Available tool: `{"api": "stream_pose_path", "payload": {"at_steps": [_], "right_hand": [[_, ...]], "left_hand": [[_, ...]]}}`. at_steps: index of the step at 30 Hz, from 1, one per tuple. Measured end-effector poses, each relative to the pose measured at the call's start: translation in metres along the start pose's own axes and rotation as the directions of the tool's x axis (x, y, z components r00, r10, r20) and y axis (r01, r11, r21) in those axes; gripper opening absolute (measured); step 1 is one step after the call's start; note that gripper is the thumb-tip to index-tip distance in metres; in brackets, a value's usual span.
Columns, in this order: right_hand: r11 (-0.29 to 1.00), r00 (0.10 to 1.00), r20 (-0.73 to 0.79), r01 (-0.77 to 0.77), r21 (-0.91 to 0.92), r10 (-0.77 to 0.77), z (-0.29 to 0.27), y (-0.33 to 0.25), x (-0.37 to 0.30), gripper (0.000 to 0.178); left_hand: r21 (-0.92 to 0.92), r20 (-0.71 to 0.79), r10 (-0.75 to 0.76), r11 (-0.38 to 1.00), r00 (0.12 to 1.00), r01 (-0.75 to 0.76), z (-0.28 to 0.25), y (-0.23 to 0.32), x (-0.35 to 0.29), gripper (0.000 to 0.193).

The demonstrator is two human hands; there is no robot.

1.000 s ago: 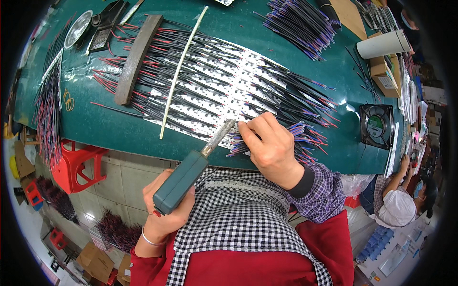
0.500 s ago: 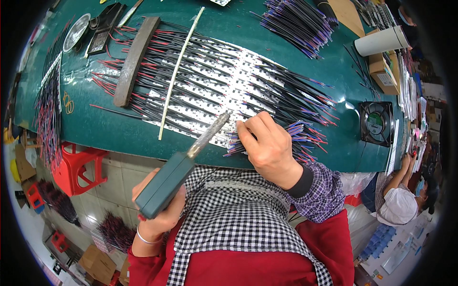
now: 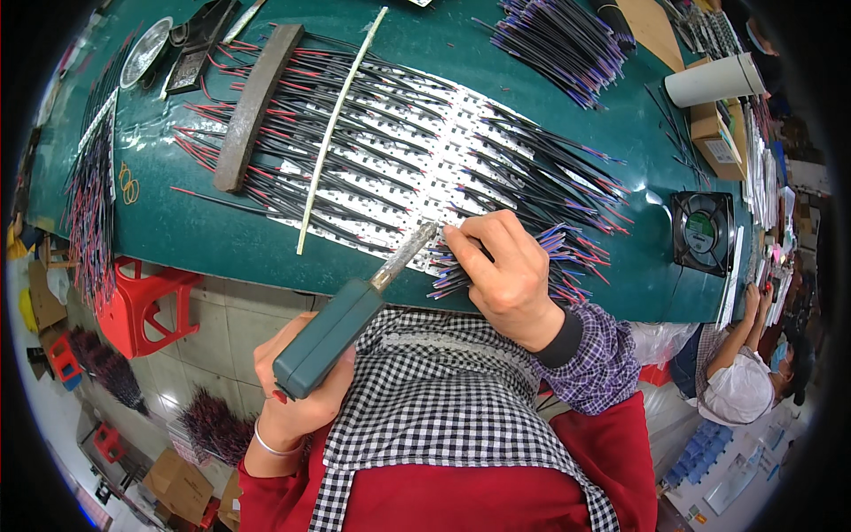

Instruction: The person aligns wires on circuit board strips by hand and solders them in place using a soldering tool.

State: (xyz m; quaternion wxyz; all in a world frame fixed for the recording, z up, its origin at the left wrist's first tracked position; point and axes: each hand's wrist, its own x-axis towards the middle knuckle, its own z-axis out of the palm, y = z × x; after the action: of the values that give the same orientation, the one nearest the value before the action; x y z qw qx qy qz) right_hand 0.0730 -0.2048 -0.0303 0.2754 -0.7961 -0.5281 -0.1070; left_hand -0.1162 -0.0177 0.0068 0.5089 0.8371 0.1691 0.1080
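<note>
At eight o'clock, left hand (image 3: 330, 386) holds green tool (image 3: 328, 340), tip by white boards (image 3: 454, 124) (up at twelve). At three, right hand (image 3: 510, 277): fingertips (image 3: 453, 234) close together, cannot tell if pinching anything.

The green table top (image 3: 213, 238) stretched out before me, its surface glossy enough to throw back a bright glare near the fan. Flat on it, close to my edge, lay the white boards (image 3: 454, 124) in a broad sheet, their black wires (image 3: 554, 164) fanning out on both sides. On my left I had thin rubber bands (image 3: 133, 186), a shallow metal dish (image 3: 146, 53) and a black tray (image 3: 184, 78); beyond them, a wired bundle (image 3: 91, 199) drooped over the rim. To my right sat a square black fan (image 3: 700, 232), a cardboard box (image 3: 720, 146), some loose wires (image 3: 679, 135) and, farther off, a purple-tipped pile (image 3: 560, 51).
</note>
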Motion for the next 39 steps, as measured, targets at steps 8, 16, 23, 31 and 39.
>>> {"api": "stream_pose_path", "payload": {"at_steps": [8, 16, 23, 31, 39], "right_hand": [[0.996, 0.999, -0.016, 0.042, -0.077, -0.043, 0.006, -0.002, -0.002, 0.027], [0.994, 0.998, 0.007, 0.063, -0.09, -0.063, 0.007, -0.003, 0.001, 0.025], [0.996, 0.999, 0.025, 0.045, -0.077, -0.043, 0.002, -0.005, 0.002, 0.024], [0.995, 0.999, -0.002, -0.053, 0.088, 0.053, -0.011, -0.007, -0.01, 0.048], [0.998, 0.996, 0.063, -0.057, -0.007, 0.057, -0.007, -0.009, -0.016, 0.064]], "left_hand": [[0.222, 0.11, 0.157, 0.959, 0.981, -0.178, -0.004, -0.004, 0.004, 0.015], [0.093, 0.054, 0.052, 0.994, 0.997, -0.056, -0.005, 0.002, 0.005, 0.018], [-0.204, -0.176, -0.07, 0.978, 0.982, 0.033, -0.009, -0.014, -0.034, 0.037], [-0.36, -0.273, -0.2, 0.929, 0.941, 0.093, 0.003, -0.015, -0.036, 0.041], [-0.147, -0.16, -0.078, 0.988, 0.984, 0.055, -0.002, -0.015, -0.037, 0.042]]}}
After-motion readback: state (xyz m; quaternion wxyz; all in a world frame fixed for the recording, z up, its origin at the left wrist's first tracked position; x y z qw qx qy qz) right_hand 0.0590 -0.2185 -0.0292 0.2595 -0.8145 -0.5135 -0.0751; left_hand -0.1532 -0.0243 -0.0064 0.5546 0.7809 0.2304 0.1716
